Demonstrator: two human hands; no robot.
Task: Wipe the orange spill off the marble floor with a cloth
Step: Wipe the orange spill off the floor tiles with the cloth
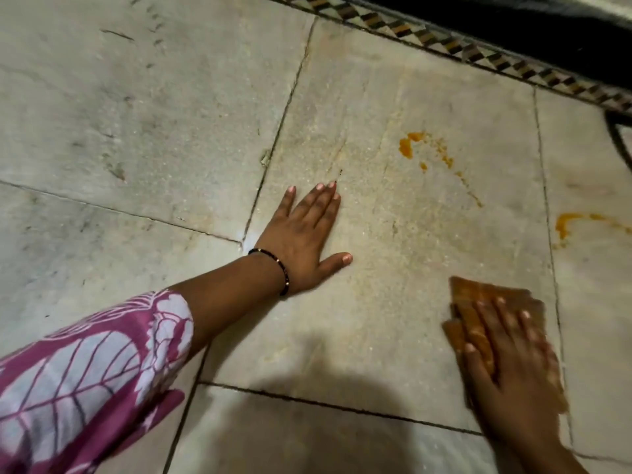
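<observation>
Orange spill point(407, 147) streaks the pale marble floor point(359, 97) at upper right, with a thin trail running down to the right. A second orange smear point(564, 224) lies on the neighbouring slab at the far right. My right hand point(509, 357) presses flat on a brown, orange-stained cloth point(468, 302) at lower right, below the spill; hand and cloth are motion-blurred. My left hand point(304, 234) rests flat on the floor at centre, fingers spread, holding nothing, with a dark beaded bracelet at the wrist.
A patterned diamond-tile border point(478, 51) runs along the top right, with a dark area point(513, 18) beyond it. Dark grout lines point(284, 121) divide the slabs. My pink-and-white leaf-print sleeve point(85, 371) fills the lower left. A shadow falls across the bottom centre.
</observation>
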